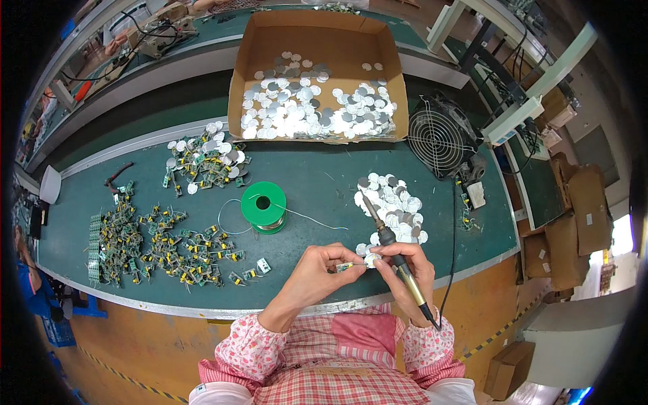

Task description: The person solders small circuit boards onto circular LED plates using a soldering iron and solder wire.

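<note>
Above the bench's near edge, my left hand (312, 271) pinches a small green circuit board (343, 267) between thumb and fingers. Right beside it, my right hand (413, 268) holds a round whitish disc (370, 260) at its fingertips. A soldering iron (386, 235) also lies in my right hand, its tip pointing up and away toward the loose discs and its cord trailing from the near end. The board and disc meet or nearly meet; the fingers hide the exact contact. Beyond my hands lies a pile of silver and white discs (403, 208). Left of it stands a green spool of solder wire (281, 194), one strand reaching right.
Many small boards with yellow parts (121, 233) cover the bench's left side. Farther back is a heap of boards with discs attached (216, 158). A cardboard box (317, 40) of discs stands at the back, beside a round-grilled fan (440, 135). The iron's cord (453, 229) runs along the right.
</note>
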Action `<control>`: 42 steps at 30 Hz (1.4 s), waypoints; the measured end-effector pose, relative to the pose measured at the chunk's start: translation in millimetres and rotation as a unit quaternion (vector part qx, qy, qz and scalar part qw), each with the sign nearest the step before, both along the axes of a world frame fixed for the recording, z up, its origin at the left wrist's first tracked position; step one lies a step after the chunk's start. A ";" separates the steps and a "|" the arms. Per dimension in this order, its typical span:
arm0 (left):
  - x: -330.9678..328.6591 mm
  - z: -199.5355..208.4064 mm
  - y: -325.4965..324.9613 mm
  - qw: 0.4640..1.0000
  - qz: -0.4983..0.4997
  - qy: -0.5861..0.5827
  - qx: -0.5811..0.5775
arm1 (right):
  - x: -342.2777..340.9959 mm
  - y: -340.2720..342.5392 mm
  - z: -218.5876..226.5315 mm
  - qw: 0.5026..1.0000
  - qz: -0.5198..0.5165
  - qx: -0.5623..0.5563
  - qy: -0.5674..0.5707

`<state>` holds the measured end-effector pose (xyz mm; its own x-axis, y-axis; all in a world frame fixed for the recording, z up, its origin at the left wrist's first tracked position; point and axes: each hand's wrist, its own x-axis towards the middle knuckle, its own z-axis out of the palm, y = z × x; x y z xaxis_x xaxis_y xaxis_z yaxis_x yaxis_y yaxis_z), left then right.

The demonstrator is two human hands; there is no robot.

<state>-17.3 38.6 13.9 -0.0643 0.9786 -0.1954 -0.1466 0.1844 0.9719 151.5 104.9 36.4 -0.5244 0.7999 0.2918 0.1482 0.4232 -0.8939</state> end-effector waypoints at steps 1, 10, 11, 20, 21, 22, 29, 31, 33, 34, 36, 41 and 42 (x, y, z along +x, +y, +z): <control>-0.7 1.7 -0.2 1.000 -0.003 -0.002 -0.008 | -0.3 -0.1 0.0 1.000 0.001 0.000 -0.001; 2.0 -8.9 1.3 0.999 0.018 -0.037 0.025 | -1.7 0.6 -2.8 1.000 0.002 -0.003 -0.001; 2.0 -8.3 1.0 0.999 0.018 -0.035 0.020 | -2.0 0.3 -2.1 1.000 0.000 -0.002 -0.003; -1.1 -12.6 6.9 0.981 0.121 -0.147 -0.044 | 4.2 -10.8 6.1 0.985 -0.154 0.072 0.041; -2.2 -13.7 7.9 0.980 0.124 -0.147 -0.044 | 5.8 -14.3 10.5 0.985 -0.145 0.054 0.069; -2.9 -14.3 9.3 0.973 0.149 -0.175 -0.036 | 7.5 -17.4 14.7 0.985 -0.136 0.036 0.098; -1.0 -10.1 12.0 0.955 0.199 -0.219 -0.012 | 6.2 -26.0 20.6 0.995 -0.071 0.008 0.075; -1.0 -5.1 12.1 0.952 0.206 -0.227 -0.012 | 4.9 -25.6 19.6 0.996 -0.061 0.011 0.061; -0.3 -3.5 12.2 0.948 0.212 -0.236 -0.012 | 4.8 -24.2 18.3 0.998 -0.042 0.011 0.042; 0.1 -4.3 12.5 0.946 0.213 -0.243 -0.006 | 4.4 -24.1 18.1 0.998 -0.042 0.011 0.042; -0.1 -4.6 12.4 0.944 0.214 -0.250 0.000 | 3.6 -24.1 18.0 0.998 -0.039 -0.003 0.040; -0.5 -3.7 11.9 0.946 0.206 -0.249 -0.004 | 3.1 -22.8 20.5 0.999 -0.025 0.022 0.019; -0.4 -3.9 11.8 0.946 0.206 -0.249 -0.004 | 2.9 -22.8 21.0 0.999 -0.022 0.025 0.018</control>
